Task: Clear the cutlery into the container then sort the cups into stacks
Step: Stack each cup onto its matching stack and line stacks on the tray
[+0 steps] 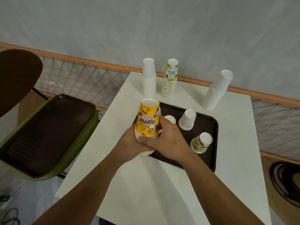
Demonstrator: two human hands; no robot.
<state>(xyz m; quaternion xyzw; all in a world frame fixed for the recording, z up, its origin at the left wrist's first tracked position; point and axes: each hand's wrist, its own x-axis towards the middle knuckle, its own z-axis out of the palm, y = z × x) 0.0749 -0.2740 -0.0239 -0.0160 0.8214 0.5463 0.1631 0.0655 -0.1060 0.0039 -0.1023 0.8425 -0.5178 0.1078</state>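
- Cup sorting is the step in hand. No cutlery and no container show anywhere on the table [162, 184], so that first part looks finished, though I can't be sure.
- Both hands are on 1 upside-down stack of yellow coffee-shop cups [148, 117], held at the left edge of the brown tray [209, 127]. I can't tell whether its lowest rims touch the tray.
- The left hand [129, 145] wraps the lower cups from the left, fingers curled round them. The right hand [168, 140] grips the same stack from the right, thumb laid across the front rims.
- Along the table's far edge stand 3 tall stacks: a plain white stack [149, 78], a "Hello Summer" stack [170, 82] just beside it, and a leaning white stack [216, 91] toward the far right corner.
- On the tray sit a short white stack [187, 120] near its far edge, 1 small white cup [170, 119] half hidden behind the right hand, and a short green-and-orange printed stack [201, 143] at its right edge.
- Next move, as I judge it: carry the yellow stack to the table's far edge and stand it beside the others. That calls for a firm 2-handed hold so the nested cups don't slide apart. After that, the cups on the tray would go to their matching stacks.
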